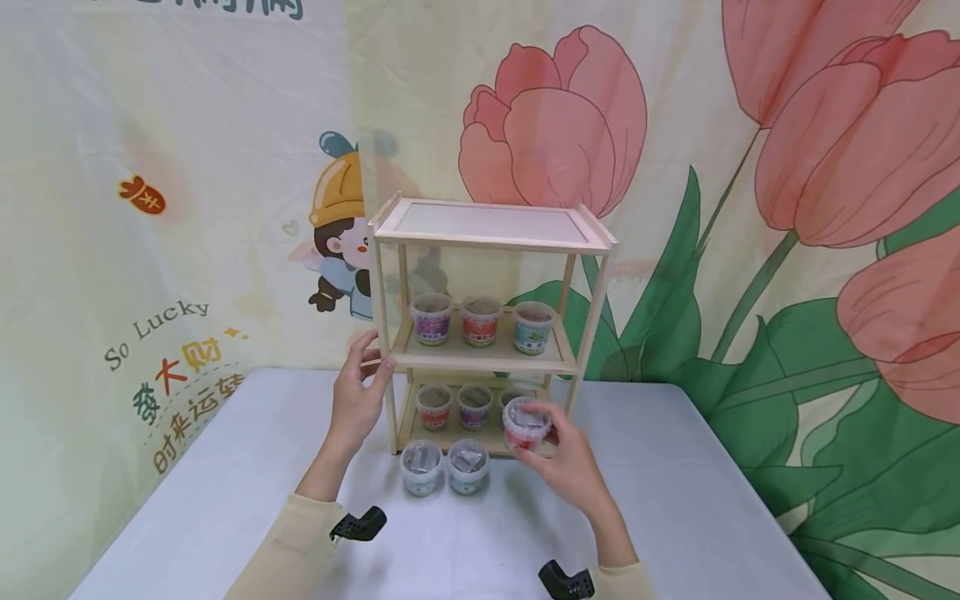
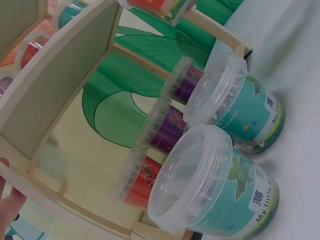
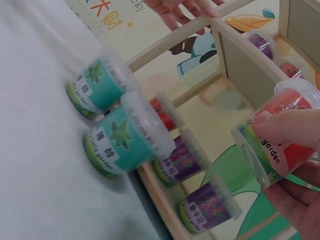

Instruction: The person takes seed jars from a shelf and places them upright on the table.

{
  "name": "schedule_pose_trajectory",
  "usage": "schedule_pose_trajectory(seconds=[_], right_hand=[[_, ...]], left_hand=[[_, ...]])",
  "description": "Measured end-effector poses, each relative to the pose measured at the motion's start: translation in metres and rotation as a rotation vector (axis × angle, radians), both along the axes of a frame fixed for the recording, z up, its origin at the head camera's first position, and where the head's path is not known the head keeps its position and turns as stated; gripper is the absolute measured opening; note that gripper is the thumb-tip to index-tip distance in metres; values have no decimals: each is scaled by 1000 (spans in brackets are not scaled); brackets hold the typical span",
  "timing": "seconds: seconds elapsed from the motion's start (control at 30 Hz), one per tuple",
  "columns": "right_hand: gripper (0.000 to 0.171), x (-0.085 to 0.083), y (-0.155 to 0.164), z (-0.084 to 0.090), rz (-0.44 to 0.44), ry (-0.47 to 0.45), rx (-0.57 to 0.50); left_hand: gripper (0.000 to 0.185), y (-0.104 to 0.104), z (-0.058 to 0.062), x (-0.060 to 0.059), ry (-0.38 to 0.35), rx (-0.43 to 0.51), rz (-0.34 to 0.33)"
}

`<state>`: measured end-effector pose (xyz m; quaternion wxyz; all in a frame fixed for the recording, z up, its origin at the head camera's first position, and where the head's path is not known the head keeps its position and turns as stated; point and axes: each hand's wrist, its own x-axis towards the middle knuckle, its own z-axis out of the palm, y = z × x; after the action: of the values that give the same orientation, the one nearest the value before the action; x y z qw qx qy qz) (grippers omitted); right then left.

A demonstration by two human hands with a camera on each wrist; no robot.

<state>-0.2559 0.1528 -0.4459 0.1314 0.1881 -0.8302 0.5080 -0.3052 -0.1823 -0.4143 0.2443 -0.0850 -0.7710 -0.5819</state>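
Note:
My right hand (image 1: 564,461) holds a small red plastic tub (image 3: 285,131) with a clear lid, thumb on its label and fingers round the other side. It is raised in front of the lower level of a wooden shelf rack (image 1: 480,365). At the rack's left post, my left hand (image 1: 360,398) grips the frame beside the middle level. Two teal tubs (image 1: 422,467) with clear lids stand side by side on the table before the rack. A red tub (image 1: 433,407) and two purple tubs (image 2: 166,126) sit on the lower level, the right one partly hidden behind the held tub.
On the middle level stand a purple tub (image 1: 431,319), a red tub (image 1: 481,322) and a teal tub (image 1: 533,327). The rack's top panel (image 1: 487,222) is pale, with raised side rails. A white cloth covers the table (image 1: 660,492); a printed curtain (image 1: 225,125) hangs behind.

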Motion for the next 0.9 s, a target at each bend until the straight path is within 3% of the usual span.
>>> schedule_pose_trajectory(seconds=[0.9], right_hand=[[67, 0, -6, -54, 2, -133, -52]], left_hand=[[56, -1, -1, 1, 3, 0, -14]])
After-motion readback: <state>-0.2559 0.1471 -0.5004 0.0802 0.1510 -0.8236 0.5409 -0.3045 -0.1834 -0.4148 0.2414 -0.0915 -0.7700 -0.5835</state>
